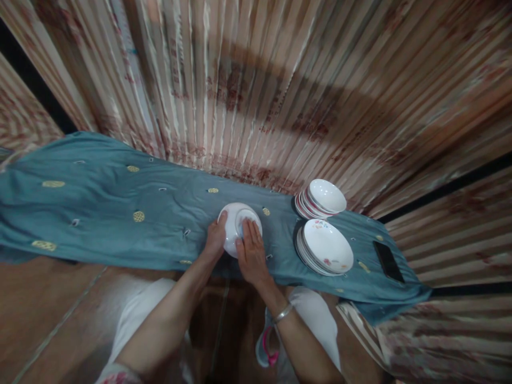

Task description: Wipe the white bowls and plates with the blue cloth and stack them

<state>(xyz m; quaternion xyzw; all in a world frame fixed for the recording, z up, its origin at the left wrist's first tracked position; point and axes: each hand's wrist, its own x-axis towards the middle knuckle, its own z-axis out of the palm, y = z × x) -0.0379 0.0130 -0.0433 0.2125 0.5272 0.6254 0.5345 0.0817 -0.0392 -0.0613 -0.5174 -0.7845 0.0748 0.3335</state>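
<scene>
A white bowl [236, 221] lies upside down on a teal cloth [100, 213] spread over a low surface. My left hand [215, 240] grips the bowl's left rim with fingers curled round it. Laid flat on the bowl's upturned base is my right hand [251, 252], fingers stretched out; a metal bangle circles that wrist. To the right stand two stacks of white dishes: a stack of flowered plates [327, 248] near me and a stack of bowls [324, 198] behind it.
A dark phone [388, 261] lies on the cloth at the far right. Striped pink curtains [280, 96] hang behind the surface. My knees in white trousers and a shoe show below, over a brown floor.
</scene>
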